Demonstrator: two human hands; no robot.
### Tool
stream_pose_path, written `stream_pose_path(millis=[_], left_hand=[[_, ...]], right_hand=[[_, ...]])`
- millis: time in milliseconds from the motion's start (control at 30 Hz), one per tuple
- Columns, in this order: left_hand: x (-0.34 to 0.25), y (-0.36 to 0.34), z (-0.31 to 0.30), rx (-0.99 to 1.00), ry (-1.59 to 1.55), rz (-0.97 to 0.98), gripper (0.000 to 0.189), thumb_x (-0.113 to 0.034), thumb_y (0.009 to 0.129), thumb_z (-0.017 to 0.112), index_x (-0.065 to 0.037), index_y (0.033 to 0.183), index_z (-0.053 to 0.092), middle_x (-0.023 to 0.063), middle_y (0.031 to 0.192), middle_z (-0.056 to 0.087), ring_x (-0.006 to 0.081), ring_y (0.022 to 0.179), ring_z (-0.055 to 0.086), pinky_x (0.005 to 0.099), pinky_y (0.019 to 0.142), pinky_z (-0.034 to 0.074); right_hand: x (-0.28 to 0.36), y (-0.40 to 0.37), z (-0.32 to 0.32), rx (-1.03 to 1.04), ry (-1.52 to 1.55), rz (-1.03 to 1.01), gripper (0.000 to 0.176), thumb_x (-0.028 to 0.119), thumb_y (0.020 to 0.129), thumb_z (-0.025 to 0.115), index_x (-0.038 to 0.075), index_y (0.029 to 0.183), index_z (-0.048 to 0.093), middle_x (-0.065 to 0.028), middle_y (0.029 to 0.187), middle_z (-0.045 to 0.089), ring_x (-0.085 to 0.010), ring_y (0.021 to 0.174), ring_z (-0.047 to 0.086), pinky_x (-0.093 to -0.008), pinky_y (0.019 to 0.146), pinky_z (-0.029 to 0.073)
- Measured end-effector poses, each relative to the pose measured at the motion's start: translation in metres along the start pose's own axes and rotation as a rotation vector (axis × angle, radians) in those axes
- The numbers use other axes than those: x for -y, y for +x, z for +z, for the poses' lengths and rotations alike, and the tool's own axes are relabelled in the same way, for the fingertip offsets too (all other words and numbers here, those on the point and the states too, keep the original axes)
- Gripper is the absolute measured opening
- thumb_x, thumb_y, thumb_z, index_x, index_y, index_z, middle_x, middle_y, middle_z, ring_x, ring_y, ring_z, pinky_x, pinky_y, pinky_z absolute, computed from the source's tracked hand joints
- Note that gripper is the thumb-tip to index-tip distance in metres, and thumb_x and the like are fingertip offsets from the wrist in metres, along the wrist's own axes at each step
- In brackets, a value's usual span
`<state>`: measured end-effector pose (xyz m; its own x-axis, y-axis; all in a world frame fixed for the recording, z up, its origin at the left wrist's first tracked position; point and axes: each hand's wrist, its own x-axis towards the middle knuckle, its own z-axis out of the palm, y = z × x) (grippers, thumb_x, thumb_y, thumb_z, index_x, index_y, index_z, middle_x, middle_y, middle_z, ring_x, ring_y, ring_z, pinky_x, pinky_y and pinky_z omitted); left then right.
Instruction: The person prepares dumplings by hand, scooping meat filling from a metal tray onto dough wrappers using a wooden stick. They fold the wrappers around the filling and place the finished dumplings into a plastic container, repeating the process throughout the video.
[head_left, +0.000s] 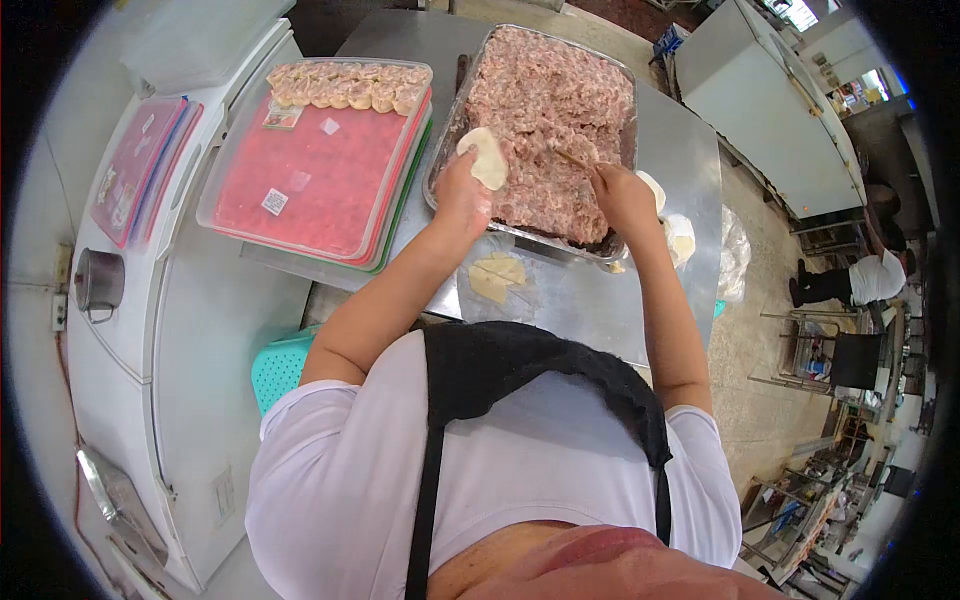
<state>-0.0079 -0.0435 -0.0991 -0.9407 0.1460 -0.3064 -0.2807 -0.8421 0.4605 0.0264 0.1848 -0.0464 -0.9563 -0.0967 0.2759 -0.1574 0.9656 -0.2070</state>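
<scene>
My left hand is closed on a round, pale dough wrapper, held over the near left rim of a foil-like metal tray. Raw minced meat filling is heaped in that tray. My right hand grips a thin wooden stick-like utensil, whose far end is at the meat; its tip is hard to make out. Several more dough wrappers lie by my right forearm, partly hidden. Flat dough pieces rest on clear plastic between my arms.
Left of the tray, a lidded red container stack carries rows of filled dumplings at its far edge. A metal pot stands on the white freezer. A turquoise basket sits below. Another person is far right.
</scene>
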Motion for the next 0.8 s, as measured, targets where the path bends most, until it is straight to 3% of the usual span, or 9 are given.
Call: stream_pose_path(millis=[33, 100, 133, 267, 367, 500, 600, 667, 800], left_hand=[[-0.003, -0.002, 0.0, -0.027, 0.015, 0.029, 0.027, -0.013, 0.093, 0.049, 0.001, 0.116, 0.051, 0.0135, 0.109, 0.061, 0.0254, 0.1, 0.061, 0.0367, 0.089, 0.049], [0.001, -0.012, -0.006, -0.042, 0.025, 0.033, 0.025, -0.013, 0.093, 0.049, 0.0, 0.115, 0.051, 0.0121, 0.106, 0.061, 0.0249, 0.098, 0.061, 0.0366, 0.087, 0.05], [0.006, -0.014, -0.013, -0.042, -0.016, -0.011, 0.025, -0.014, 0.093, 0.049, 0.0, 0.115, 0.051, 0.0117, 0.105, 0.061, 0.0249, 0.098, 0.061, 0.0365, 0.087, 0.05], [0.023, -0.014, -0.027, -0.056, 0.037, -0.094, 0.026, -0.014, 0.094, 0.047, 0.0, 0.115, 0.051, 0.0119, 0.107, 0.06, 0.0256, 0.098, 0.06, 0.0372, 0.087, 0.05], [0.021, -0.019, -0.014, 0.005, -0.019, -0.087, 0.028, -0.013, 0.094, 0.047, 0.001, 0.118, 0.05, 0.0137, 0.111, 0.06, 0.0268, 0.101, 0.06, 0.0383, 0.088, 0.049], [0.009, -0.027, -0.003, 0.021, -0.056, -0.113, 0.024, -0.01, 0.093, 0.045, 0.001, 0.113, 0.051, 0.0123, 0.108, 0.061, 0.0243, 0.099, 0.062, 0.0343, 0.089, 0.05], [-0.007, -0.033, 0.01, 0.083, 0.02, -0.031, 0.028, -0.009, 0.094, 0.042, 0.003, 0.119, 0.049, 0.0155, 0.113, 0.06, 0.0263, 0.105, 0.061, 0.0358, 0.092, 0.049], [-0.012, -0.02, 0.003, 0.083, 0.113, 0.073, 0.033, -0.008, 0.094, 0.041, 0.004, 0.124, 0.045, 0.0176, 0.117, 0.058, 0.0278, 0.109, 0.059, 0.0377, 0.094, 0.049], [-0.005, -0.018, 0.02, 0.093, 0.143, 0.037, 0.034, -0.012, 0.094, 0.042, 0.004, 0.124, 0.045, 0.0179, 0.119, 0.057, 0.0296, 0.111, 0.058, 0.0406, 0.095, 0.047]], right_hand=[[-0.005, 0.0, 0.01, 0.001, -0.003, 0.001, 0.024, 0.023, 0.091, 0.051, 0.002, 0.088, 0.062, -0.0203, 0.08, 0.065, -0.0378, 0.076, 0.064, -0.0464, 0.068, 0.05], [-0.011, -0.004, 0.04, 0.211, -0.236, 0.049, 0.018, 0.016, 0.086, 0.051, 0.002, 0.084, 0.062, -0.0206, 0.08, 0.066, -0.037, 0.074, 0.065, -0.0475, 0.067, 0.052], [-0.004, -0.015, 0.049, 0.22, -0.166, -0.005, 0.016, 0.012, 0.082, 0.052, 0.0, 0.085, 0.062, -0.0223, 0.077, 0.065, -0.037, 0.073, 0.066, -0.0475, 0.064, 0.053], [0.03, -0.037, 0.042, 0.149, -0.086, 0.058, 0.022, 0.019, 0.088, 0.05, 0.002, 0.084, 0.062, -0.0217, 0.078, 0.065, -0.0381, 0.073, 0.065, -0.0481, 0.065, 0.051], [0.036, -0.046, 0.047, 0.075, 0.029, -0.051, 0.028, 0.025, 0.092, 0.051, 0.001, 0.082, 0.062, -0.0211, 0.076, 0.064, -0.0387, 0.074, 0.063, -0.0498, 0.067, 0.048], [0.019, -0.043, 0.049, 0.185, 0.331, 0.083, 0.029, 0.027, 0.093, 0.052, 0.002, 0.09, 0.065, -0.0212, 0.074, 0.063, -0.0363, 0.07, 0.064, -0.0445, 0.066, 0.048], [0.016, -0.041, 0.023, 0.307, 0.649, 0.363, 0.034, 0.032, 0.093, 0.054, 0.001, 0.096, 0.066, -0.0111, 0.062, 0.057, -0.0153, 0.06, 0.054, -0.0326, 0.058, 0.043], [0.009, -0.04, 0.013, 0.214, 0.651, 0.346, 0.033, 0.031, 0.094, 0.054, 0.001, 0.097, 0.066, -0.0096, 0.063, 0.058, -0.0142, 0.061, 0.054, -0.0315, 0.058, 0.043], [0.021, -0.034, -0.012, 0.088, 0.665, 0.366, 0.032, 0.03, 0.094, 0.054, 0.002, 0.105, 0.066, -0.0076, 0.074, 0.062, -0.0138, 0.07, 0.057, -0.0294, 0.065, 0.045]])
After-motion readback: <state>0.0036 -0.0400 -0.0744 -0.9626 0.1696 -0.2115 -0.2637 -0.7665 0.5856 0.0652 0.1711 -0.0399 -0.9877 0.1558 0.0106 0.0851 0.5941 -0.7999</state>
